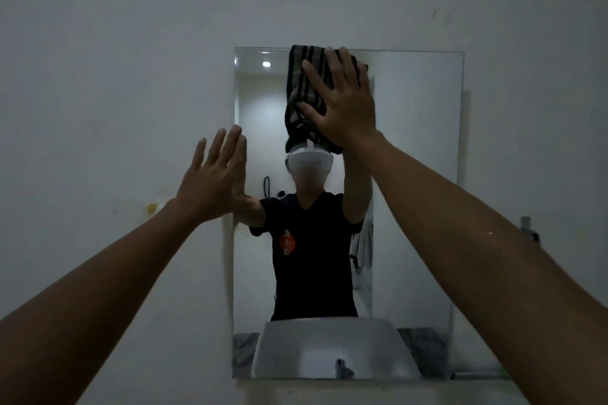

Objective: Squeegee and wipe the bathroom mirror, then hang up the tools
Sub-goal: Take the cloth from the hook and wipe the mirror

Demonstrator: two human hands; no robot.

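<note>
A frameless rectangular mirror (418,174) hangs on the white wall ahead. My right hand (342,102) presses a dark striped cloth (301,82) flat against the glass near the mirror's top edge, fingers spread over it. My left hand (214,181) is flat and open, fingers up, resting on the wall at the mirror's left edge about halfway up. No squeegee is in view.
The mirror reflects a person in a dark shirt, a white basin (329,348) and a tap. A metal hook or fitting (528,228) sticks out of the wall right of the mirror. A small yellowish mark (152,208) is on the wall at left.
</note>
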